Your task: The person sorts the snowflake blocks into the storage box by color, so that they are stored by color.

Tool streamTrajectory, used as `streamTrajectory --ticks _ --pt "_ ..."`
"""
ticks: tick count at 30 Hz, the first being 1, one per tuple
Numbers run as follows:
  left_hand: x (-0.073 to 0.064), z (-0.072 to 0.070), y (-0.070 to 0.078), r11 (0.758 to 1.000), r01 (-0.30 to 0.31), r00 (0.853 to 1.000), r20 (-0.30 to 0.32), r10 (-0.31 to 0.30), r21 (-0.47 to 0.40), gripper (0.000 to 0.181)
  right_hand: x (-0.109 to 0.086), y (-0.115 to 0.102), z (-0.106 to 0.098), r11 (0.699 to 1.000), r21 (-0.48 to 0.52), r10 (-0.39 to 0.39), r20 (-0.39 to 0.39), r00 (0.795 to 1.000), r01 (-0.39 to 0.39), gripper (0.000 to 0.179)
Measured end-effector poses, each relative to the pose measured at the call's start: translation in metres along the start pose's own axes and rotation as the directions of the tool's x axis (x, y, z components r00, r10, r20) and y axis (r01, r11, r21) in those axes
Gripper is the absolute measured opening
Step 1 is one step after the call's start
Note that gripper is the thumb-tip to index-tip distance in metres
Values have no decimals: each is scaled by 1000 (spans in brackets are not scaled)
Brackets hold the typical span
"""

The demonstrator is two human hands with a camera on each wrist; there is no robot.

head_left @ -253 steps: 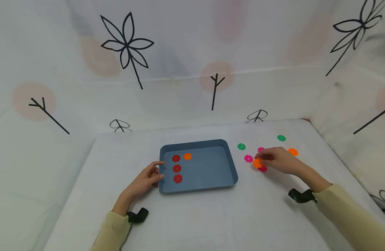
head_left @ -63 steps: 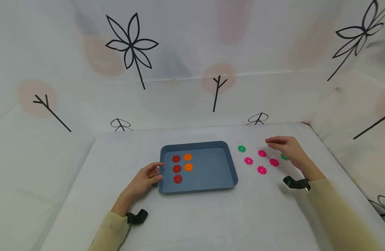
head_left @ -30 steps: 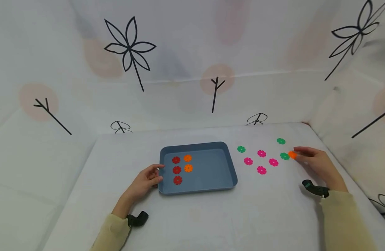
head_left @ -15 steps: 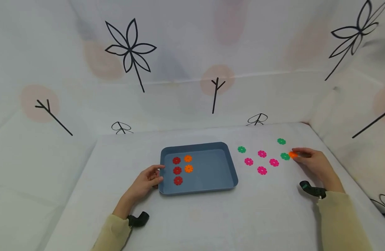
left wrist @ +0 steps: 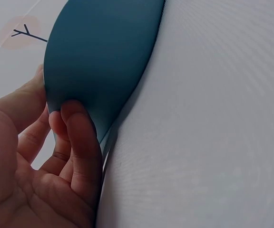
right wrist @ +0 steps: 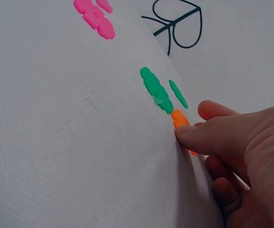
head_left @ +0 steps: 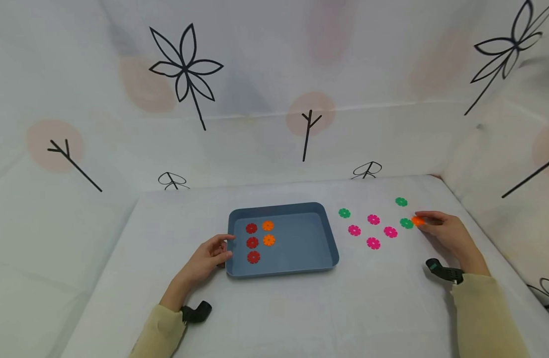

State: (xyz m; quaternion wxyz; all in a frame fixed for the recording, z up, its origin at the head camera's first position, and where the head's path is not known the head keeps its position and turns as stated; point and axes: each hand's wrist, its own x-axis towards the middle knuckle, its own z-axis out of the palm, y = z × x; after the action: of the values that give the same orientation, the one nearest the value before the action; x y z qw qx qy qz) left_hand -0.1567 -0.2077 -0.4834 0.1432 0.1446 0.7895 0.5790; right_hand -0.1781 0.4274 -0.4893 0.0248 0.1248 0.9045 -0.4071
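My left hand [head_left: 208,256] grips the left rim of the blue-grey tray [head_left: 301,243]; in the left wrist view its curled fingers [left wrist: 82,142] press the tray's outer wall [left wrist: 103,52]. Inside the tray lie a column of three red flower-shaped discs [head_left: 252,242] and two orange ones [head_left: 268,240] beside it. At the right of the table my right hand [head_left: 451,236] pinches another orange flower-shaped disc [head_left: 417,221], partly covered by thumb and fingers. In the right wrist view the thumb tip lies on this orange disc [right wrist: 180,118], right beside a green disc [right wrist: 156,90].
Several pink flower-shaped discs [head_left: 373,243] lie between the tray and my right hand. A green disc [head_left: 344,213] is near the tray's right side, another green disc [head_left: 401,202] farther back. White patterned cloth [head_left: 256,144] walls the table's back and sides.
A second orange disc now lies in the tray, put there from the right hand. That hand has since gone back right and taken hold of another orange disc. The left hand stays at the tray.
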Motion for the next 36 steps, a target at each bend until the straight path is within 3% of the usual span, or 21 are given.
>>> streamTrajectory --ticks 16,25,36 --pt "-2 0 2 1000 17 1000 3 -17 14 45 -2 -1 5 999 -2 40 -67 997 -40 48" --pt "-1 -1 1 1000 19 1000 -5 -19 10 44 -2 -4 3 1000 -22 -22 -91 996 20 53" --pt "0 -1 -1 1000 20 1000 -2 -20 1 44 -6 -2 0 1000 -18 15 -94 995 -17 51"
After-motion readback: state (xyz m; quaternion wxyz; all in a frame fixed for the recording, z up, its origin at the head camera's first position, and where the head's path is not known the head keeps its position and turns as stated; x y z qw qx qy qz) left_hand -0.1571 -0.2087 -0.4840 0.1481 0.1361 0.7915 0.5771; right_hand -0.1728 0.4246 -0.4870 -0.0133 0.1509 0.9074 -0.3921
